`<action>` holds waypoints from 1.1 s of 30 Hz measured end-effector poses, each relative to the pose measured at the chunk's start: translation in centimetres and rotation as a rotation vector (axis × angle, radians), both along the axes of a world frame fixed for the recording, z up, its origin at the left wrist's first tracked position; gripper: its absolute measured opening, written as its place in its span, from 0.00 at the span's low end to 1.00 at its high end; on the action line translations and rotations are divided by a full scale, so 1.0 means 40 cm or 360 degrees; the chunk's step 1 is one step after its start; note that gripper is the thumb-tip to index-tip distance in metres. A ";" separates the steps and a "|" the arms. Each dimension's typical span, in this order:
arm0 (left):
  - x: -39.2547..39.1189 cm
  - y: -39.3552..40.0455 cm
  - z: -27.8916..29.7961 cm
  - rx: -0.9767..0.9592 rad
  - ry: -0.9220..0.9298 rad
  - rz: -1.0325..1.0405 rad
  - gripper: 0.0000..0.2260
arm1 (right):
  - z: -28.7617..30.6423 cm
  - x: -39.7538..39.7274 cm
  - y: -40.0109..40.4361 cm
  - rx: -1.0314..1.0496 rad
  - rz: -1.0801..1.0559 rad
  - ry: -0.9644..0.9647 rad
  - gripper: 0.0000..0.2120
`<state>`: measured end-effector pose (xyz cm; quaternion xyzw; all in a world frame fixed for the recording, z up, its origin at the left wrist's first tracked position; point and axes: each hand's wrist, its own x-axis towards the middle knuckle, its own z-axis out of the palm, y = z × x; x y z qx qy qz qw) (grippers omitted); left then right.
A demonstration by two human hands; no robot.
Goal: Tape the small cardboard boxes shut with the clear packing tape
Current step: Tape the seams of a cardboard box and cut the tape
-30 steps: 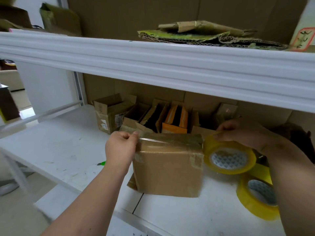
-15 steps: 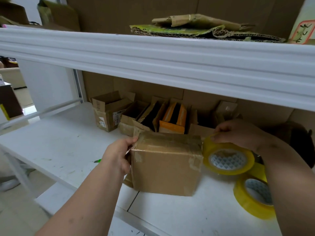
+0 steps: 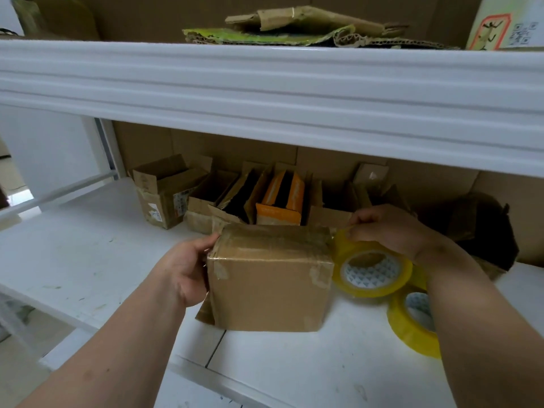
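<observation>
**Inspector:** Where does the work stand?

**Onlooker:** The small cardboard box (image 3: 269, 278) sits on the white shelf (image 3: 88, 248), near its front edge, flaps down, with a strip of clear tape across the top. From the box, the tape roll (image 3: 372, 270) is at three o'clock, just beside its right wall. A second roll (image 3: 412, 325) lies at about four o'clock. Open boxes (image 3: 235, 198) wait along the back, at twelve.

**Inspector:** Hands?

**Onlooker:** The left hand (image 3: 188, 269) is at nine o'clock, against the box's left wall; the thumb reaches the top corner, and the other fingers are hidden behind the box, so I cannot tell how they lie. The right hand (image 3: 388, 231) arches over the roll from above, wrist raised, fingers curled and pinching its upper rim. Both forearms come in low from six o'clock.

**Inspector:** Recommendation for the step?

**Onlooker:** I judge the strip is laid and must now be parted from the roll. Brace the box firmly with the left hand so it does not slide. Keep the tape taut, carry it down the right wall, then tear sharply. Slack would likely wrinkle the strip or lift the flap seam. Rub the ends flat afterwards.
</observation>
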<state>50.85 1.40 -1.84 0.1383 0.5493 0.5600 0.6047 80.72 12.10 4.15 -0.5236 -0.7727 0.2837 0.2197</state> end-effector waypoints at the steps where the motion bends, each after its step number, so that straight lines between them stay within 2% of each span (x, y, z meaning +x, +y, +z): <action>1: 0.005 -0.001 -0.004 0.0015 0.0029 0.0007 0.15 | -0.004 0.001 0.000 -0.0003 -0.0002 0.0010 0.09; 3: 0.014 0.003 -0.013 0.0060 0.0196 0.0101 0.12 | -0.013 0.004 0.001 0.0004 0.0009 0.0042 0.08; 7: 0.007 0.018 -0.003 0.0208 0.0816 0.0324 0.03 | -0.017 0.012 -0.001 0.0009 0.0017 0.0071 0.09; 8: -0.002 0.019 0.006 0.0222 0.1071 0.0345 0.04 | -0.016 0.013 -0.002 0.0006 0.0021 0.0068 0.09; 10: -0.009 0.014 0.041 0.0227 0.1859 0.0382 0.10 | -0.016 0.014 -0.002 0.0007 0.0043 0.0070 0.09; 11: 0.007 0.008 0.066 0.0326 0.2220 0.0341 0.13 | -0.017 0.015 -0.002 0.0009 0.0051 0.0075 0.09; 13: 0.077 0.002 0.113 0.0564 0.2595 -0.0079 0.22 | -0.022 0.015 -0.001 -0.0004 0.0063 0.0083 0.09; 14: 0.121 0.007 0.122 0.0552 0.2732 -0.0439 0.31 | -0.024 0.015 -0.002 -0.0010 0.0067 0.0096 0.09; 16: 0.202 0.026 0.109 0.0320 0.3007 -0.1112 0.45 | -0.026 0.015 -0.007 -0.0037 0.0090 0.0147 0.09; 17: 0.226 0.038 0.097 0.0225 0.3075 -0.1292 0.48 | -0.028 0.016 -0.011 -0.0042 0.0112 0.0162 0.10; 19: 0.236 0.060 0.084 0.0145 0.3124 -0.1394 0.50 | -0.034 0.027 -0.020 -0.0090 0.0136 0.0235 0.12; 23: 0.200 0.073 0.075 0.0206 0.3208 -0.1452 0.46 | -0.067 0.079 -0.022 -0.0588 0.0031 0.0836 0.17; 27: 0.186 0.077 0.081 0.0302 0.3209 -0.1504 0.49 | -0.105 0.109 -0.040 -0.0856 0.0044 0.1163 0.28; 30: 0.138 0.094 0.100 0.0326 0.3204 -0.1593 0.53 | -0.135 0.106 -0.062 -0.1025 0.0223 0.1560 0.25; 31: 0.126 0.098 0.107 0.0274 0.3251 -0.1614 0.51 | -0.148 0.098 -0.073 -0.1053 0.0269 0.1621 0.24; 33: 0.121 0.098 0.123 0.0116 0.3322 -0.1601 0.45 | -0.175 0.072 -0.095 -0.1091 0.0327 0.1645 0.33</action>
